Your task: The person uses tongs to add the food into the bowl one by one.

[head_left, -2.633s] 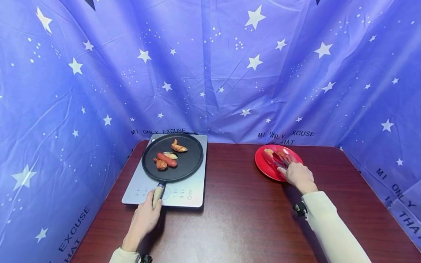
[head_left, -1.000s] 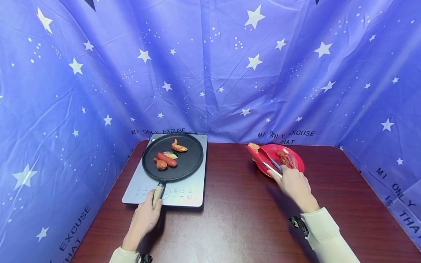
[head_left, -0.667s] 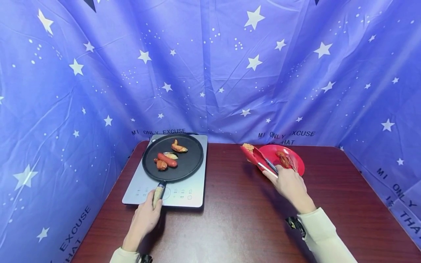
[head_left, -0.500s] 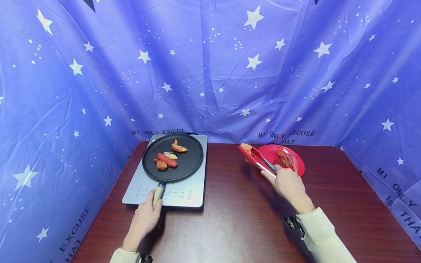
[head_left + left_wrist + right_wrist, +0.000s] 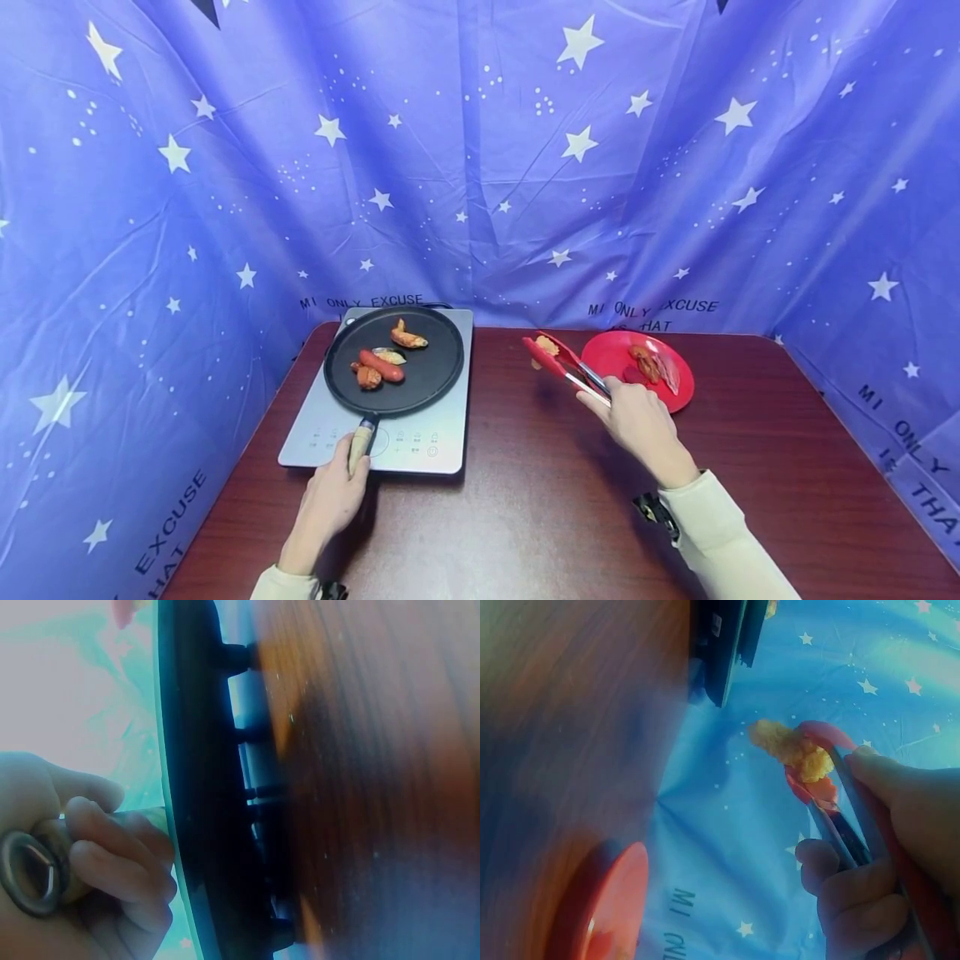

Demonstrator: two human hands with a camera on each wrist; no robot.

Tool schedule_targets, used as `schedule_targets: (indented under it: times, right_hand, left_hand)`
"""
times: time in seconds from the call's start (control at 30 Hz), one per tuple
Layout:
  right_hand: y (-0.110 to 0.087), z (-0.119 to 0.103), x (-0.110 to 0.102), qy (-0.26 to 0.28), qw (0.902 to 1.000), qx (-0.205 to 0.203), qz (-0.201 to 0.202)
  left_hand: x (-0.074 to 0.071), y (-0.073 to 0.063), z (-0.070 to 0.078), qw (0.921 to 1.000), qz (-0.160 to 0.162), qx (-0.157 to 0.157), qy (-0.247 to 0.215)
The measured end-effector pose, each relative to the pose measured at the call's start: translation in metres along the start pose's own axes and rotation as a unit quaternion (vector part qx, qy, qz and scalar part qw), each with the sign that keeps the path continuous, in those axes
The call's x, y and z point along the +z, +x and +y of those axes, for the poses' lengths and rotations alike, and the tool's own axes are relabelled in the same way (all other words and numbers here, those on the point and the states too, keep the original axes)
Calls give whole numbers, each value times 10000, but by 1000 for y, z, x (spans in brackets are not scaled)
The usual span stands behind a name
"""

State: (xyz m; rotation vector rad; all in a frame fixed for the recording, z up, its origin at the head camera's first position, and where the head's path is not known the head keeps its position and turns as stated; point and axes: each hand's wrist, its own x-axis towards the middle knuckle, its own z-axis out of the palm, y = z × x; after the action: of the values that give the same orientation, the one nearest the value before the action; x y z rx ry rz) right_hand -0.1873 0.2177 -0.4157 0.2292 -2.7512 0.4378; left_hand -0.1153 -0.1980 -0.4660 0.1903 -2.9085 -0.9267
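Observation:
My left hand (image 5: 331, 493) grips the wooden handle (image 5: 359, 446) of a black flat pan (image 5: 433, 379). Fingers curl round that handle in the left wrist view too. On the pan lie a red sausage (image 5: 383, 367), a brown piece of meat (image 5: 368, 377), a shell-like piece (image 5: 395, 354) and a chicken wing (image 5: 408, 335). My right hand (image 5: 641, 425) holds red-tipped metal tongs (image 5: 584, 377), which pinch a golden fried piece of food (image 5: 791, 748) between their tips. The tongs hang over the table, left of the red plate (image 5: 600, 354).
Beneath the pan is a silver induction cooker (image 5: 300, 450) with a touch panel. A brown fried piece (image 5: 644, 364) and a pale pinkish strip of meat (image 5: 667, 372) lie on the red plate. A blue starry curtain (image 5: 480, 167) surrounds the wooden table (image 5: 510, 517).
My right hand has lifted the fried piece off the red plate with the tongs and moved left with it. The left hand and pan have stayed in place.

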Motion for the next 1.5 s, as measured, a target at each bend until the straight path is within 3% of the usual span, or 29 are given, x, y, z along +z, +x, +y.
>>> schedule_targets:
  times: [0.37,0.93,1.5]
  right_hand:
    - [1,-13,6,102,9998,-185,54]
    - [12,-55,7,42,9981,-591,188]
    - [25,-89,19,163,9966,-812,-50]
  left_hand:
    - [0,-1,0,10000,-71,-16,-19]
    - [0,-2,0,10000,-54,-25,-18]
    - [0,0,-1,10000,47,69,-37]
